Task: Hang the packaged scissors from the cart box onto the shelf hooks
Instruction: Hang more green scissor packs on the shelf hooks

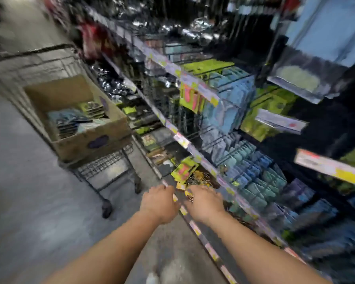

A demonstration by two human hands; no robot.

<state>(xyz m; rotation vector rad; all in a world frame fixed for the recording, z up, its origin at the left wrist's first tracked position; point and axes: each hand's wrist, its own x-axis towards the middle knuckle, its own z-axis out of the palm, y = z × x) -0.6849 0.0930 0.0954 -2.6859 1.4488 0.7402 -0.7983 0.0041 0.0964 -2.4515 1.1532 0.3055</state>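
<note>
The frame is blurred by motion. Both arms reach low toward the bottom shelf. My left hand [159, 203] and my right hand [205, 201] are side by side at the shelf edge, fingers pointing away and hidden from view. Just beyond them hangs a green and pink package [183, 168], likely packaged scissors; whether either hand holds it cannot be made out. The cardboard box [103, 138] sits in the wire cart [39, 64] to the left, with several blue and green packages [70, 119] inside.
Shelves [193, 83] on the right carry hooks full of blue, green and pink packages, with price strips along their edges. The cart stands on the grey concrete floor [29, 201] close to the shelving. Dark shiny goods fill the upper shelves.
</note>
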